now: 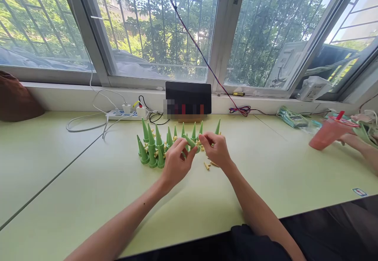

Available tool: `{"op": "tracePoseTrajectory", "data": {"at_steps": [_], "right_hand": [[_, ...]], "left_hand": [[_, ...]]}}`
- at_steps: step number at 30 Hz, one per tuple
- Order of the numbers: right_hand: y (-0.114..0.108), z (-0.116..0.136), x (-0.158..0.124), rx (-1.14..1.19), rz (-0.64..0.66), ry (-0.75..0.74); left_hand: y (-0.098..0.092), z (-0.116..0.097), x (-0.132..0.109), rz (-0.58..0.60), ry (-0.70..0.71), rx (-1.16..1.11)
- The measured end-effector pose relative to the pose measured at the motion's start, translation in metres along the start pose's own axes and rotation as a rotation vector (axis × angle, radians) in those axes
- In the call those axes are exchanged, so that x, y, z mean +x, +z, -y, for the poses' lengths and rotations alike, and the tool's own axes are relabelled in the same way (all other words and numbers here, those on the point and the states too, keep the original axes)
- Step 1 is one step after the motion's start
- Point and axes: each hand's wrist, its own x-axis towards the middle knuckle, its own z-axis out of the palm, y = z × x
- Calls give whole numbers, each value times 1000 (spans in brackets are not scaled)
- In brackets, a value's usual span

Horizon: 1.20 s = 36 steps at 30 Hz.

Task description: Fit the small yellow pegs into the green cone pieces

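Note:
My left hand is closed around a green cone, which tilts with its tip toward the upper left. Close to the cone's wide end, my right hand pinches thumb and forefinger together; what sits between them is too small to make out. Several more green cones stand upright in a cluster left of and behind my hands, some stacked. Small pale-yellow pieces lie on the table below my right hand, and others show among the cones.
Behind the cones, a dark-screened tablet leans by the window. A power strip with white cables lies to its left, a bundled cable to its right. At far right, another person's arm is beside a red drink cup.

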Motion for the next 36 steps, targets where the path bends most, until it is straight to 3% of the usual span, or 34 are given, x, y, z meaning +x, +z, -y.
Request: {"op": "tracePoseTrajectory", "data": {"at_steps": [6,11,17,25,36], "right_hand": [[0,2,1,-9,-74,-9],[0,0,1,-21,-51,5],[1,-2,1,-41,-49,1],[0,-3,1,-36,-36,-8],[-1,-2,2,-49,-34,-22]], "left_hand": [[-2,-4,-4,-93,166,167],[-11,-10,4,-352,111,211],[-20,-10,16,-494,56,276],[-32,-2,24,-556,61,414],[-32,5,25,-528,29,475]]}}
